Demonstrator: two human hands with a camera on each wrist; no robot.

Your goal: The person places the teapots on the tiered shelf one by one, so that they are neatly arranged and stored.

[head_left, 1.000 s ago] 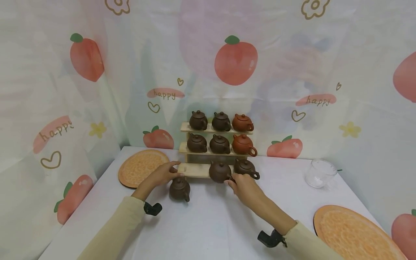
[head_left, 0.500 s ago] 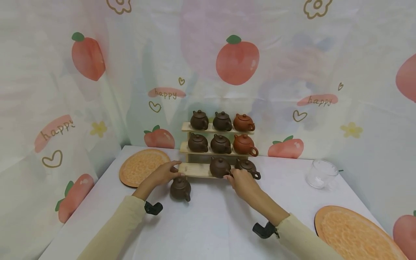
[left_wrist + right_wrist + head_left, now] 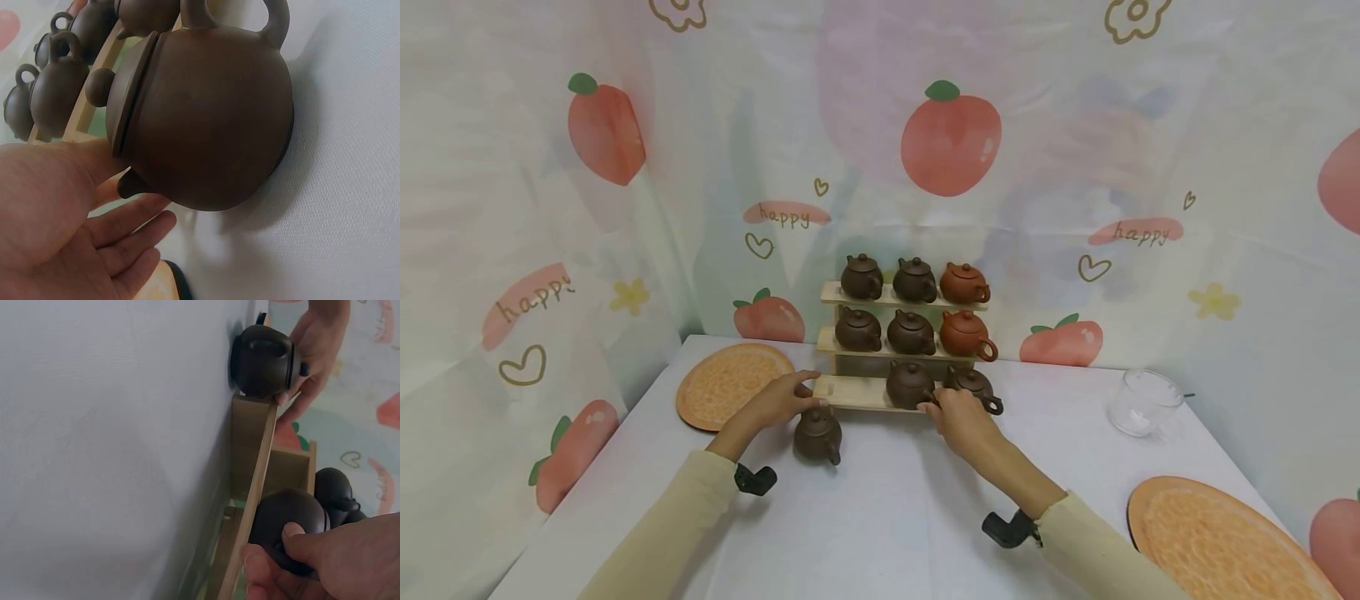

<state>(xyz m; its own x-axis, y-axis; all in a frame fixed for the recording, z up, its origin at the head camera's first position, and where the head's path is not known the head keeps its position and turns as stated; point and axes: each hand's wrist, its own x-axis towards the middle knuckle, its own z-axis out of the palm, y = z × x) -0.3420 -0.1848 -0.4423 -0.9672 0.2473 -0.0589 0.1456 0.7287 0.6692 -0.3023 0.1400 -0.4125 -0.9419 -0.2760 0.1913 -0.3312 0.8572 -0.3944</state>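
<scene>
A dark brown teapot (image 3: 911, 386) sits on the bottom tier of a wooden display shelf (image 3: 857, 392), right of its middle. My right hand (image 3: 964, 423) pinches this teapot's handle, with the thumb on top in the right wrist view. At the tier's left end, my left hand (image 3: 778, 401) holds the plank's edge between thumb and index finger; its other fingers stretch out loosely in the left wrist view. Just in front of that hand, a second dark teapot (image 3: 817, 435) stands on the table. Another dark teapot (image 3: 967, 383) occupies the tier's right end, partly hidden behind my right hand.
Dark teapots and two reddish ones (image 3: 965, 335) fill the upper two tiers. A round orange-patterned mat (image 3: 733, 385) lies at the back left, and a larger one (image 3: 1217, 542) at the front right. A clear glass cup (image 3: 1142, 406) stands at the back right. Patterned cloth walls enclose the table.
My right hand has moved the gripped teapot slightly back and up, from the bottom tier's front edge onto the plank. The left hand has stayed at the plank's end.
</scene>
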